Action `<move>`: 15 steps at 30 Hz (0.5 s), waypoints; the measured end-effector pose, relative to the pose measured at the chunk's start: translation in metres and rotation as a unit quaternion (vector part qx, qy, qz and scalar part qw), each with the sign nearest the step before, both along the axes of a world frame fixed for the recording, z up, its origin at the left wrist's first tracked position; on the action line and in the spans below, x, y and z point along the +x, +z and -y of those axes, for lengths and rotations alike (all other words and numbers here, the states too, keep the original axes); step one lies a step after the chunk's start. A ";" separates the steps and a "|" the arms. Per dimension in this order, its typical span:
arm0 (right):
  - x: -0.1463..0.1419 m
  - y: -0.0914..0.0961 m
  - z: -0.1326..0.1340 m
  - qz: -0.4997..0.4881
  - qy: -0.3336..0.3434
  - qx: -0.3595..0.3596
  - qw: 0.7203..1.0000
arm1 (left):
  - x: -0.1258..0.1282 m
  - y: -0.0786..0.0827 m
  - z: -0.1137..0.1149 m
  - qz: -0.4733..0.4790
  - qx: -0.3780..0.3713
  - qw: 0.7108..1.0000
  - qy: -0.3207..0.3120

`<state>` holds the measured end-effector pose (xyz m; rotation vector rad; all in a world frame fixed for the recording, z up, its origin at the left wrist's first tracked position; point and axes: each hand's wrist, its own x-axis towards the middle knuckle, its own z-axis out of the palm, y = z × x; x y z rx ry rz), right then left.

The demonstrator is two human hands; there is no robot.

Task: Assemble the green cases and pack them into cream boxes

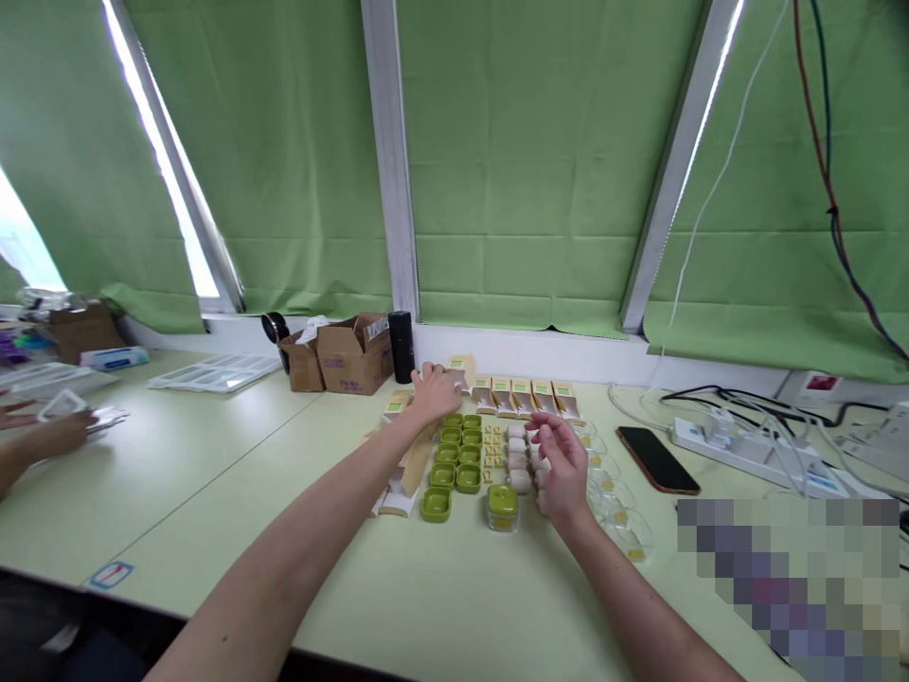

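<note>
My left hand (435,390) reaches far across the table and closes on a small tan carton with a green label (458,366) at the left end of a row of such cartons (525,396). My right hand (558,464) hovers with its fingers loosely curled over a column of small whitish pieces (517,457); nothing shows in it. Between the hands lie two columns of green square lids (454,457). One closed clear box with a green lid (502,507) stands in front. Clear empty bases (616,502) lie right of my right hand.
Two open cardboard boxes (347,355) and a black cylinder (401,346) stand at the back. A phone (657,458) and a power strip with cables (745,443) lie on the right. Another person's hands (43,431) work at the far left beside clear trays (217,372).
</note>
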<state>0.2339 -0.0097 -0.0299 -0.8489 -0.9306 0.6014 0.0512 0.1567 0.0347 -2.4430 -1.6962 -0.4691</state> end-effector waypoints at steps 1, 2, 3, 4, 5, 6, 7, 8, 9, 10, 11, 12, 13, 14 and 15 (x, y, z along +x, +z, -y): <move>0.000 0.000 -0.001 0.012 -0.006 -0.010 1.000 | 0.000 0.003 0.012 0.002 0.024 1.000 -0.013; 0.001 -0.001 -0.003 0.025 -0.013 -0.023 0.999 | 0.000 0.005 0.026 0.003 0.046 0.999 -0.026; 0.001 -0.002 -0.005 0.039 -0.021 -0.038 0.998 | 0.000 0.006 0.042 0.003 0.065 0.997 -0.037; 0.002 -0.002 -0.006 0.055 -0.031 -0.055 0.996 | 0.001 0.006 0.058 0.003 0.092 0.995 -0.048; 0.002 -0.002 -0.008 0.072 -0.043 -0.072 0.994 | 0.002 0.006 0.074 -0.001 0.145 0.987 -0.069; 0.003 -0.002 -0.009 0.087 -0.054 -0.087 0.991 | 0.003 0.004 0.090 -0.009 0.187 0.978 -0.088; 0.003 -0.001 -0.010 0.099 -0.064 -0.101 0.988 | 0.004 0.002 0.106 -0.014 0.220 0.970 -0.101; 0.003 0.000 -0.011 0.105 -0.069 -0.111 0.986 | 0.005 0.000 0.120 -0.018 0.243 0.963 -0.115; 0.003 0.001 -0.011 0.106 -0.067 -0.117 0.985 | 0.006 -0.004 0.132 -0.020 0.260 0.957 -0.129; 0.003 0.003 -0.011 0.101 -0.062 -0.118 0.986 | 0.006 -0.008 0.143 -0.023 0.274 0.951 -0.143; 0.002 0.004 -0.010 0.094 -0.053 -0.117 0.987 | 0.006 -0.012 0.152 -0.025 0.285 0.945 -0.155; 0.002 0.006 -0.009 0.086 -0.044 -0.114 0.989 | 0.006 -0.016 0.159 -0.030 0.294 0.941 -0.167; 0.002 0.008 -0.008 0.079 -0.035 -0.110 0.990 | 0.006 -0.020 0.165 -0.033 0.304 0.935 -0.178; 0.001 0.009 -0.007 0.074 -0.024 -0.104 0.991 | 0.005 -0.023 0.169 -0.033 0.311 0.930 -0.191; 0.000 0.010 -0.007 0.068 -0.013 -0.095 0.993 | 0.004 -0.025 0.173 -0.031 0.315 0.926 -0.206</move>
